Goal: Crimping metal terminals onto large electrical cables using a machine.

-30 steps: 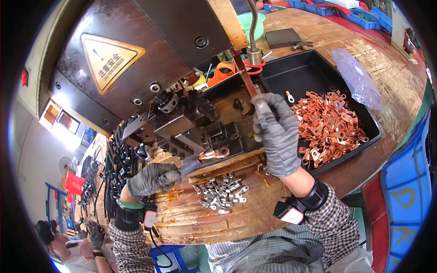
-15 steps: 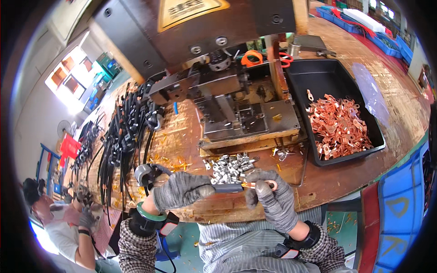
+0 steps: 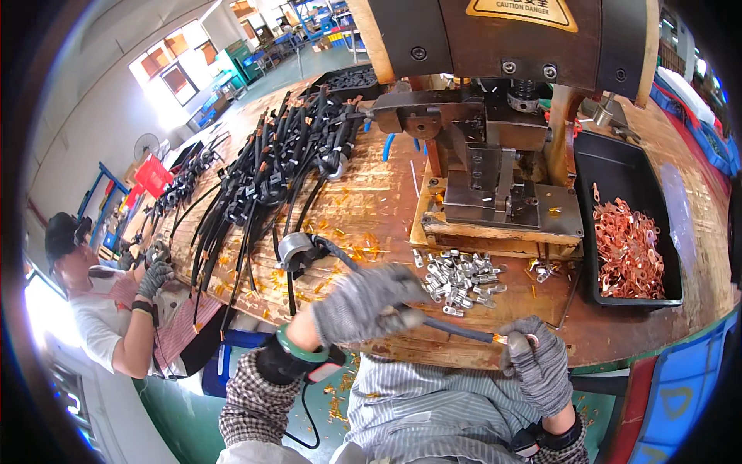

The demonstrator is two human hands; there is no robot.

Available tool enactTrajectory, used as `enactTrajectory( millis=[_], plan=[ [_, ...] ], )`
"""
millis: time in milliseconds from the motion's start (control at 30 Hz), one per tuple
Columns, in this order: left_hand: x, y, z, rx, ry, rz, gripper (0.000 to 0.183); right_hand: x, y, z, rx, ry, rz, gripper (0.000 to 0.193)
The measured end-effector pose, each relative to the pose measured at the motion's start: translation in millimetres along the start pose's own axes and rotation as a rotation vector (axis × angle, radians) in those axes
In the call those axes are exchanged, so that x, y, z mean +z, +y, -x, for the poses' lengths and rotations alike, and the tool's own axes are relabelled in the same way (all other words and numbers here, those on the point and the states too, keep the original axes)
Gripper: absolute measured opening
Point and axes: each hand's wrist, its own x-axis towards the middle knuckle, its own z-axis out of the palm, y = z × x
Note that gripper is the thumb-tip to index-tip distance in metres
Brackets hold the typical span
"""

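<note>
A short black cable (image 3: 457,331) stretches between my two grey-gloved hands at the table's front edge. My left hand (image 3: 369,304), slightly blurred, is closed around the cable's middle. At the cable's right end, my right hand (image 3: 539,365) pinches a copper cable lug (image 3: 530,339), its ring end partly hidden by the fingers. Some bare copper shows where the cable meets the lug. Beyond my left hand the cable leads up to a grey metal ring-shaped part (image 3: 295,252) on the wood. Just past my hands lies a pile of silver lugs (image 3: 462,280).
A dark press machine (image 3: 495,203) stands behind the silver lugs. To its right, a black tray (image 3: 624,166) holds copper lugs (image 3: 627,251). Bundled black cables (image 3: 267,170) cover the table's left. Another person (image 3: 116,305) works at far left; blue crate (image 3: 684,394) at right.
The view has swung left, so the table and press appear further right. My hands are farther apart, with more cable showing between them. The right hand still holds the lug end.
</note>
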Motion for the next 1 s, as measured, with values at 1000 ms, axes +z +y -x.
enactTrajectory(
  millis=[1000],
  plan=[
    [-23.2,101.5,32.4,-0.455,0.621,0.53,0.037,67.2,-20.9,1.5,-0.464,0.066,0.547,0.088]
  ],
)
